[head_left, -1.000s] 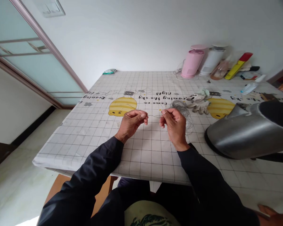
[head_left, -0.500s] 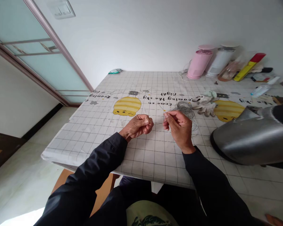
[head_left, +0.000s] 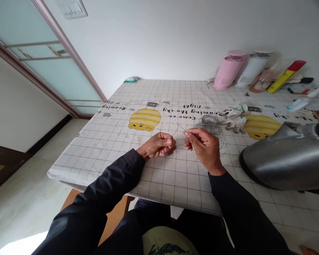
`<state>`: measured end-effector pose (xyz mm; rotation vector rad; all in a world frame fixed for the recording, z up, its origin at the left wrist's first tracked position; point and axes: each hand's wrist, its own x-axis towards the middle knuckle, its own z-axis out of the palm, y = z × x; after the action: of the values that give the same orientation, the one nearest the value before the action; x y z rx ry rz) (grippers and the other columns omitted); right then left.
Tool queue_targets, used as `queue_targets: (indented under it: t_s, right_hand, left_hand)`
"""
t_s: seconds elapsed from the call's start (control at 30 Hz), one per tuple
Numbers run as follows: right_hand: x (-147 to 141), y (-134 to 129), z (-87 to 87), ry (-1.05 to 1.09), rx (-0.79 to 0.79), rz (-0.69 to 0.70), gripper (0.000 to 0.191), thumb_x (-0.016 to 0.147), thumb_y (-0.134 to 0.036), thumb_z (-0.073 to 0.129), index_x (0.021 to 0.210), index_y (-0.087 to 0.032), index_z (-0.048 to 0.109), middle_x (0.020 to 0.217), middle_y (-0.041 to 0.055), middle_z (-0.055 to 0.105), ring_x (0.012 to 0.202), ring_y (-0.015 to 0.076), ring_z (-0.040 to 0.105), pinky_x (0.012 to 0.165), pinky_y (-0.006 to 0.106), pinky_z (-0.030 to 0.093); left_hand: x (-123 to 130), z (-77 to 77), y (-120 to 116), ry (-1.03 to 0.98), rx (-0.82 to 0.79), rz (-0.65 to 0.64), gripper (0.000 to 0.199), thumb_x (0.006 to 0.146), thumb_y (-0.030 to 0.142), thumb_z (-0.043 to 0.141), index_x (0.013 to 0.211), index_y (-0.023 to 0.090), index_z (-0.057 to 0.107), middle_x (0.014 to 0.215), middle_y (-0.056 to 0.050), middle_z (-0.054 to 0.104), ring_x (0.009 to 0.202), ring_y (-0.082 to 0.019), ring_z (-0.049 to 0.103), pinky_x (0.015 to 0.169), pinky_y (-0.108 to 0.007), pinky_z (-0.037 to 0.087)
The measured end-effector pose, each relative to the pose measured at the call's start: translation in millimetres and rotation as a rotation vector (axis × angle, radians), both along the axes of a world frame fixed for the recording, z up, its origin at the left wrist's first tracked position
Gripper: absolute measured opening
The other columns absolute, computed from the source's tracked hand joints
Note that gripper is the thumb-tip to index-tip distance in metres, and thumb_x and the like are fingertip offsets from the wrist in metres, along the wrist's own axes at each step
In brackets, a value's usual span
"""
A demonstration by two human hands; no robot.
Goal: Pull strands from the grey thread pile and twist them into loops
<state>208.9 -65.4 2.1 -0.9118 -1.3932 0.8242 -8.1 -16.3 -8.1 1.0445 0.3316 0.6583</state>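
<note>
My left hand (head_left: 161, 144) is closed in a pinch above the middle of the table, thumb pressed on the curled fingers. A faint strand seems to run from it towards my right hand (head_left: 204, 147). Between thumb and forefinger, my right hand pinches a thin dark wire (head_left: 181, 127), whose loose end sticks out up and to the left. Just behind the right hand lies a tangled coil of thin grey wire (head_left: 208, 123) on the tablecloth. The two hands are a small gap apart.
A checked tablecloth (head_left: 106, 141) covers the table. Stained work gloves (head_left: 234, 118) lie beyond the coil. A metal kettle (head_left: 279, 159) is close on the right. Pink (head_left: 228, 71) and white (head_left: 252, 70) cylinders, bottles and a yellow-red box (head_left: 285, 78) line the wall.
The view has shifted slightly. Both hands keep their pinches close together; more of the wire's loose end now shows above my right fingertips.
</note>
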Motion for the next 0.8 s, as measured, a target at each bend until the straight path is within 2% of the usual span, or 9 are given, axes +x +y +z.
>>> queue_targets:
  t_s: [0.17, 0.53, 0.8]
  right_hand:
    - [5.6, 0.5, -1.5, -0.037, 0.009, 0.011, 0.019, 0.108, -0.04, 0.076, 0.119, -0.029, 0.087, 0.08, -0.0001, 0.077, 0.064, 0.015, 0.074, 0.054, 0.028, 0.062]
    - [12.6, -3.0, 3.1, -0.097, -0.009, 0.021, 0.024, 0.11, -0.043, 0.073, 0.118, -0.025, 0.086, 0.077, 0.0008, 0.079, 0.059, 0.0142, 0.072, 0.054, 0.028, 0.06]
    - [11.1, -2.1, -0.1, -0.064, -0.035, 0.012, 0.022, 0.11, -0.041, 0.074, 0.117, -0.024, 0.086, 0.076, 0.0001, 0.078, 0.059, 0.0134, 0.071, 0.054, 0.028, 0.058]
  left_hand:
    - [0.6, 2.0, -0.6, -0.045, 0.008, 0.071, 0.057, 0.082, 0.052, 0.1, 0.062, 0.017, 0.059, 0.057, 0.002, 0.049, 0.044, -0.007, 0.039, 0.04, -0.019, 0.031]
    - [-1.7, -0.1, -0.6, -0.044, 0.027, 0.052, 0.053, 0.089, 0.045, 0.096, 0.065, 0.016, 0.059, 0.062, 0.0, 0.055, 0.05, -0.008, 0.045, 0.046, -0.02, 0.035]
    - [-1.5, 0.7, 1.4, -0.038, 0.059, 0.07, 0.051, 0.086, 0.043, 0.099, 0.066, 0.016, 0.06, 0.065, 0.0, 0.058, 0.052, -0.008, 0.05, 0.05, -0.023, 0.038]
